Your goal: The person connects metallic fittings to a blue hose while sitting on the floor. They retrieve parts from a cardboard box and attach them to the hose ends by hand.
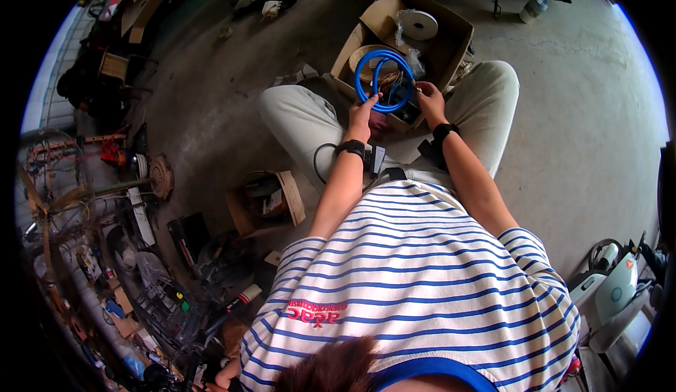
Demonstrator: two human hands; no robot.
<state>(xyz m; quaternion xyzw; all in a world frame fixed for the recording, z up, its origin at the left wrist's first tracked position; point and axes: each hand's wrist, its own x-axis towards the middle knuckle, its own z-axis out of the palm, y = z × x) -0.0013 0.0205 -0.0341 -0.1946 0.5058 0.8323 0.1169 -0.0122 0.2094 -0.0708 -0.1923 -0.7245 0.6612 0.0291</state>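
blue ring-shaped tubing coil (359, 81) above open brown cardboard box (452, 40). left hand (362, 114) over box's near edge, fingers clamped on coil. right hand (431, 102) over box's near right; finger grip: cannot tell.

You have two bare hands, one left hand (361, 114) and one right hand (432, 103), two black wristbands (351, 147) and two knees in pale trousers (493, 85). You have one coil of glossy blue tubing (359, 82), one large open brown cardboard box (456, 33), one smaller open brown cardboard box (290, 196) and one flat, round white reel (428, 21).
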